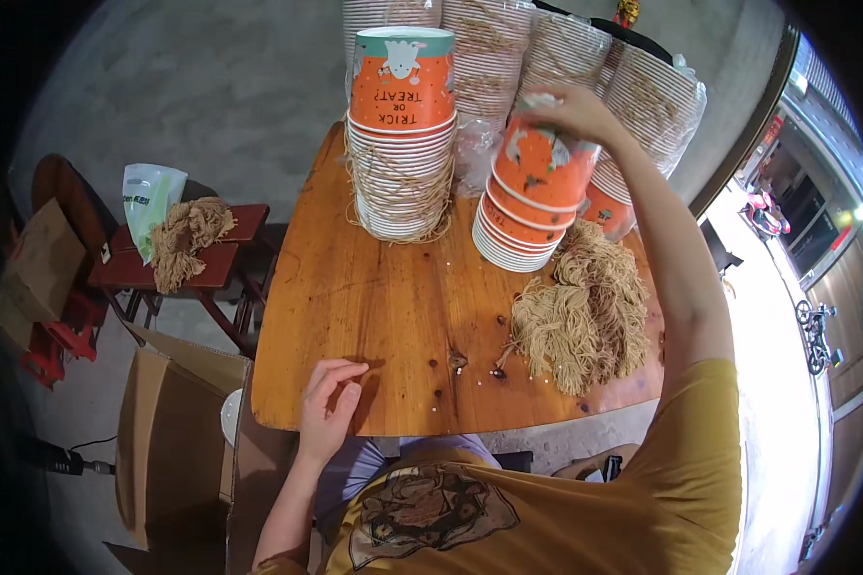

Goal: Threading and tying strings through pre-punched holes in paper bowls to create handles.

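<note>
My right hand (573,113) grips the top end of an upside-down orange paper bucket (537,165) in a short leaning stack. White rims of several more buckets (513,240) show below it, near the table's right side. My left hand (331,402) rests at the near table edge, fingers apart and a little bent, holding nothing. To the left stands a taller stack of nested paper buckets (403,182), its top one orange and green with a ghost picture. Tan twine handles stick out between its rims. A heap of tan cords (590,311) lies in front of the right stack.
Tall plastic-wrapped bucket stacks (484,57) line the back of the wooden table (355,297). Left of it, a red bench (249,225) holds more cord (190,240) and a white-green bag (151,196). An open cardboard box (177,422) stands by the table's near left corner.
</note>
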`<state>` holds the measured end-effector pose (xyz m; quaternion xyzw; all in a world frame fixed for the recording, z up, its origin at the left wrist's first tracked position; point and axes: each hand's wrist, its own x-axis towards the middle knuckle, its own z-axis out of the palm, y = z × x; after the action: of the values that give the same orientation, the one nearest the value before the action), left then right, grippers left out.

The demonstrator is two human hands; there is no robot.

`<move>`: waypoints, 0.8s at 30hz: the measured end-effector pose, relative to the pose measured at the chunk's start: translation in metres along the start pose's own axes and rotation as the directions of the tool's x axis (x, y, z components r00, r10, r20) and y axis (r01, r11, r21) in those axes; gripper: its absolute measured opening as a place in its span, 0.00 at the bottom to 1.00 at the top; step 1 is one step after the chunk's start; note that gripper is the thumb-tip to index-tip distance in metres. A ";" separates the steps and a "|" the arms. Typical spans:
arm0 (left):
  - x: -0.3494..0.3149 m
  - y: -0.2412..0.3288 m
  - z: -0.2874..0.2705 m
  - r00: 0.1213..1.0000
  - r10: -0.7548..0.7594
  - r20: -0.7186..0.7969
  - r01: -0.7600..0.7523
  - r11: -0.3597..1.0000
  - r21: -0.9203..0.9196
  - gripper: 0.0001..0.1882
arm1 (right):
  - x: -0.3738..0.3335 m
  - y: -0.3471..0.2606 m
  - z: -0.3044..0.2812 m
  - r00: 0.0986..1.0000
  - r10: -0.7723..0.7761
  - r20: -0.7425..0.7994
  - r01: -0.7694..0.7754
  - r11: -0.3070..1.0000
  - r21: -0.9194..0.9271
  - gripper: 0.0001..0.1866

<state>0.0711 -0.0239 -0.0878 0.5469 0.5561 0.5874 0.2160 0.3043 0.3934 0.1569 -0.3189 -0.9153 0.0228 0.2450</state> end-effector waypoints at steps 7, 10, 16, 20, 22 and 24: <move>0.026 0.020 0.010 0.997 0.066 0.026 -0.066 0.998 0.003 0.10 | -0.021 -0.062 -0.084 0.937 -0.083 -0.341 0.056 0.995 -0.088 0.33; 0.053 0.030 0.013 0.993 0.121 0.020 -0.119 0.992 -0.047 0.15 | -0.063 -0.114 -0.087 0.777 -0.148 -0.612 0.047 0.983 -0.179 0.32; 0.092 0.097 0.069 0.962 0.249 -0.116 -0.274 0.870 -0.409 0.27 | -0.157 -0.184 0.013 0.739 0.190 -0.646 0.406 0.640 0.653 0.44; 0.074 0.100 0.055 0.980 0.152 -0.131 -0.193 0.892 -0.409 0.19 | -0.186 -0.169 0.049 0.943 0.269 -0.198 0.034 0.511 0.859 0.22; 0.080 0.095 0.034 0.991 0.125 0.035 -0.121 0.988 -0.100 0.16 | -0.212 -0.105 0.054 0.981 0.194 -0.001 -0.154 0.779 0.608 0.16; 0.086 0.089 0.017 0.973 0.149 0.176 -0.191 0.949 0.252 0.14 | -0.236 -0.061 0.065 0.987 0.032 0.159 -0.035 0.999 0.018 0.10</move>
<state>0.0913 0.0320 0.0225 0.6609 0.5623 0.4793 0.1313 0.3994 0.2120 0.0095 -0.3290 -0.9261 0.0616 0.1741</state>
